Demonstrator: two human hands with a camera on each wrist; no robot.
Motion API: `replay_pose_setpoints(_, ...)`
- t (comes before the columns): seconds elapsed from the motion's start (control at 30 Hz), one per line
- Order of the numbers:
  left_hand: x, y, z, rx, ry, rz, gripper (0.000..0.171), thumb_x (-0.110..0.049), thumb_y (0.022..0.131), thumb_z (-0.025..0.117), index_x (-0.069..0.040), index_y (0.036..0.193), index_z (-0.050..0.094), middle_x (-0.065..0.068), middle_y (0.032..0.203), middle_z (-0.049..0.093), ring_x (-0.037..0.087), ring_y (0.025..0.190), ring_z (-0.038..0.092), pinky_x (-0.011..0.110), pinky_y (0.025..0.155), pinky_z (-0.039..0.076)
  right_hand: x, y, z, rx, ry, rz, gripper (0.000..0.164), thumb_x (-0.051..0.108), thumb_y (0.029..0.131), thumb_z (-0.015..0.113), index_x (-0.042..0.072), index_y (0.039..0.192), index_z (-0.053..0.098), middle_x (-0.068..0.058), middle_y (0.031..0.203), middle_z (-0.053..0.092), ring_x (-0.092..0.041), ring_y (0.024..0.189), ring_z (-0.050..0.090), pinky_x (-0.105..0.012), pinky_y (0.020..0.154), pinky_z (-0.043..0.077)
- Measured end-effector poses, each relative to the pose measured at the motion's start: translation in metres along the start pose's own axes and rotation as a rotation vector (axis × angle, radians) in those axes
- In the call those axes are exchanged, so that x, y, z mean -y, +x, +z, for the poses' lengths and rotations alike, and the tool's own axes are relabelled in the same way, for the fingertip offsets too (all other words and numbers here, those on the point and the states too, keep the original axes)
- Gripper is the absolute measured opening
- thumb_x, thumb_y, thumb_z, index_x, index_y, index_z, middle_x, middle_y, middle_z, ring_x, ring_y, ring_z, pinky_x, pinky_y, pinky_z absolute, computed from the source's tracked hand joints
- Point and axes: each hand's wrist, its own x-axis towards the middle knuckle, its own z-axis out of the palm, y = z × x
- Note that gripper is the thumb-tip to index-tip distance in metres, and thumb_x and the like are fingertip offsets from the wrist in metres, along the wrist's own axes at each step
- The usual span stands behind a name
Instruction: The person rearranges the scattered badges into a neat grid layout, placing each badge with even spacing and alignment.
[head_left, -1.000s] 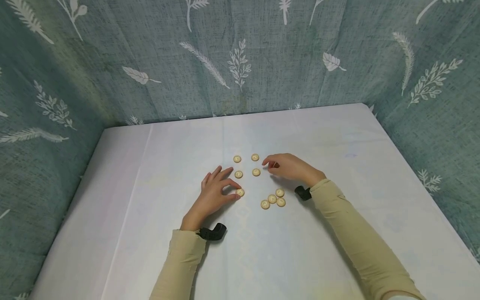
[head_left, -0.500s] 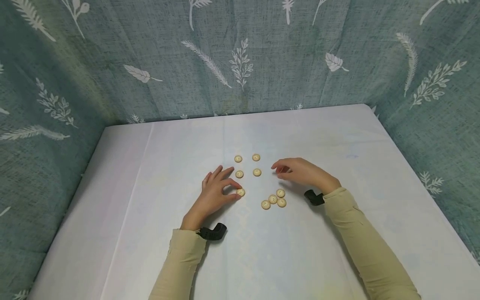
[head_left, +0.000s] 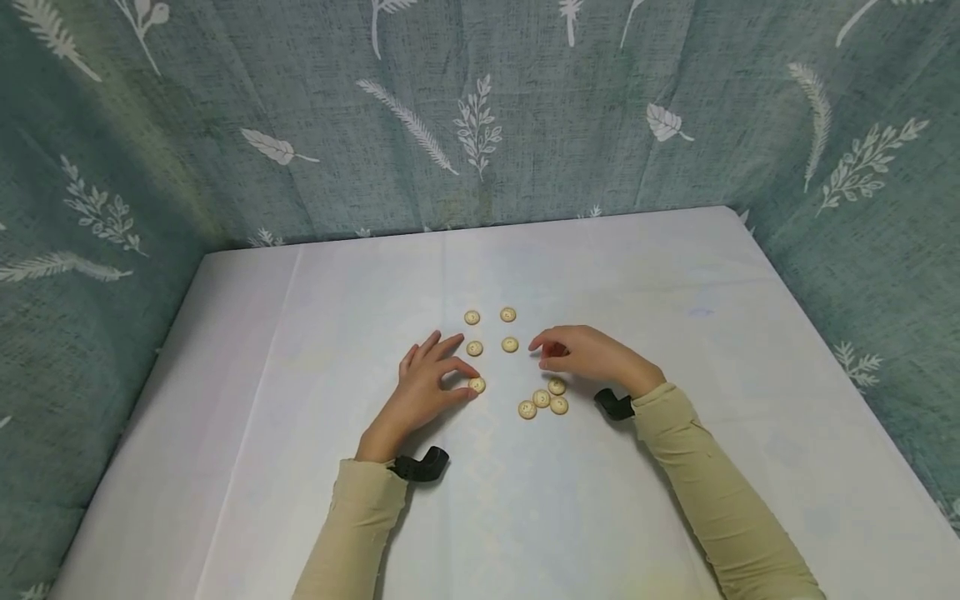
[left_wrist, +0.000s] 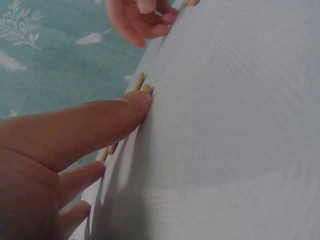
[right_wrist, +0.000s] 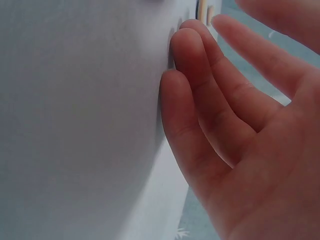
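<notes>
My left hand (head_left: 427, 385) pinches a round wooden button (head_left: 477, 385) at its edge between thumb and index finger, low at the white tabletop; the other fingers spread out. In the left wrist view the thumb (left_wrist: 100, 122) covers most of that button. Beyond it lie a left pair, one button (head_left: 475, 348) and a farther one (head_left: 472, 317), and a right pair, a button (head_left: 510, 344) and another (head_left: 508, 314). My right hand (head_left: 588, 354) hovers just right of these with loosely curled fingers, nothing held. In the right wrist view its fingers (right_wrist: 182, 100) are close over the cloth.
Several more buttons (head_left: 542, 398) lie in a loose cluster nearer me, just below the right hand. A white cloth (head_left: 360, 300) covers the table. Green leaf-patterned curtains (head_left: 330, 192) stand along its back and sides. A black wrist camera (head_left: 615, 404) sits low by the right sleeve.
My right hand drew away to the right, then came back left, now a little nearer the button cluster. The left hand keeps its pinch on the button in the same spot.
</notes>
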Motion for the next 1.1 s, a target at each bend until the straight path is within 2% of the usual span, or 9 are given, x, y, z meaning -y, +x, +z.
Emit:
replay_pose_setpoints(0.2,0.002,-0.001,0.002,-0.003,0.007,0.001,0.016,-0.036,0.073,0.072,-0.032,0.087,0.065,0.001,0.14,0.035,0.027,0.133,0.012,0.05,0.101,0.003,0.005,-0.001,0.002,0.047,-0.004,-0.001,0.009,0.023,0.086,0.058,0.018,0.092,0.063,0.009,0.083,0.058,-0.012,0.075,0.05,-0.029,0.069,0.042)
replay_pose_setpoints(0.3,0.002,-0.001,0.002,-0.003,0.01,0.005,0.016,-0.036,0.073,0.071,-0.032,0.087,0.065,0.001,0.14,0.034,0.026,0.134,0.012,0.05,0.101,0.002,0.006,-0.001,0.003,0.063,-0.003,-0.009,0.006,0.023,0.086,0.059,0.019,0.088,0.063,0.009,0.081,0.058,-0.011,0.073,0.05,-0.029,0.067,0.042)
replay_pose_setpoints(0.67,0.002,0.001,0.0,-0.01,0.011,0.017,0.017,-0.036,0.073,0.072,-0.031,0.087,0.064,0.002,0.14,0.035,0.027,0.133,0.013,0.051,0.101,0.003,0.008,-0.004,0.001,0.139,-0.002,-0.035,0.007,0.021,0.082,0.065,0.017,0.088,0.063,0.007,0.078,0.057,-0.011,0.073,0.05,-0.028,0.067,0.043)
replay_pose_setpoints(0.8,0.002,0.002,0.001,-0.011,0.002,0.02,0.016,-0.035,0.073,0.072,-0.03,0.087,0.065,0.003,0.14,0.035,0.028,0.133,0.013,0.051,0.101,0.003,0.005,-0.007,-0.003,0.157,-0.029,-0.017,0.012,0.018,0.08,0.066,0.016,0.091,0.063,0.007,0.08,0.055,-0.01,0.075,0.05,-0.028,0.069,0.042)
replay_pose_setpoints(0.97,0.002,0.001,0.001,-0.015,-0.002,0.031,0.017,-0.035,0.073,0.072,-0.03,0.087,0.064,0.004,0.139,0.035,0.029,0.133,0.013,0.052,0.1,0.003,0.001,-0.011,-0.008,0.167,-0.039,-0.003,0.017,0.011,0.077,0.067,0.016,0.093,0.062,0.004,0.087,0.054,-0.012,0.081,0.05,-0.028,0.073,0.041)
replay_pose_setpoints(1.1,0.002,0.001,0.001,-0.012,-0.003,0.032,0.016,-0.036,0.074,0.071,-0.03,0.088,0.064,0.003,0.139,0.035,0.028,0.133,0.013,0.052,0.1,0.003,-0.001,-0.012,-0.009,0.18,-0.065,-0.023,0.022,0.006,0.075,0.066,0.016,0.094,0.062,0.001,0.089,0.053,-0.013,0.081,0.049,-0.029,0.074,0.041)
